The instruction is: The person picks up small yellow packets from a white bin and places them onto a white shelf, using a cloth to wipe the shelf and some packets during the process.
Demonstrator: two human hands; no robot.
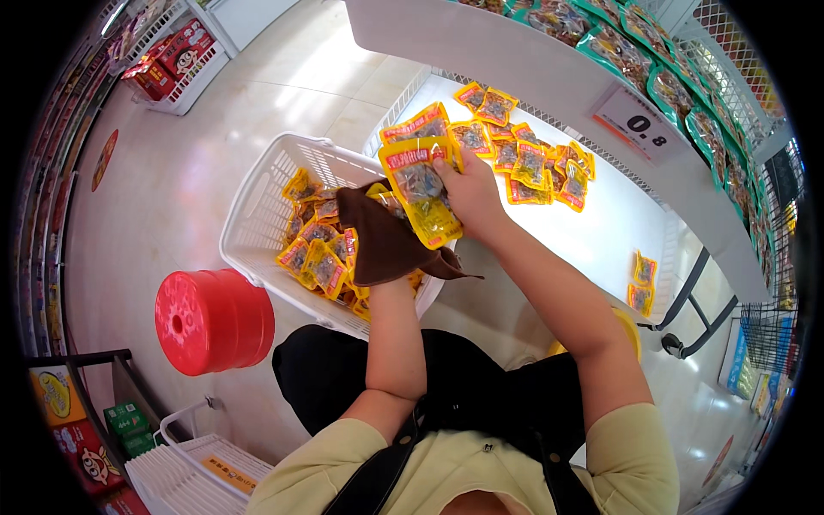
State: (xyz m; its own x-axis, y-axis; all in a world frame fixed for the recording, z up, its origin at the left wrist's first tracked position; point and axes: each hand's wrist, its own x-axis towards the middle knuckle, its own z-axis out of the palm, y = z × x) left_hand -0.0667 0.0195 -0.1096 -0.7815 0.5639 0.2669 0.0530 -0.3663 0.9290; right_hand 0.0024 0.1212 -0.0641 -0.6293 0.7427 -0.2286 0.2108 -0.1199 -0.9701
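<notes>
My right hand [470, 193] pinches yellow snack packets [421, 184], at least two overlapping, with the thumb across the front. A brown cloth [382, 245] drapes over my left hand [390, 287], which holds it up; the fingers are hidden under it. Both hands are over the near right side of a white plastic basket [249, 219]. Many similar small packets [324, 266] lie heaped in the basket. To its right, a white shelf [592, 249] bears a loose cluster of the same packets [532, 163] and a few at its right end.
A red round stool [215, 322] stands left of the basket. Above the shelf, an upper tier [515, 64] with a price card juts out, loaded with green-edged bags [614, 56]. A white wire rack [197, 476] is at lower left; another basket [184, 90] with red boxes sits at far left.
</notes>
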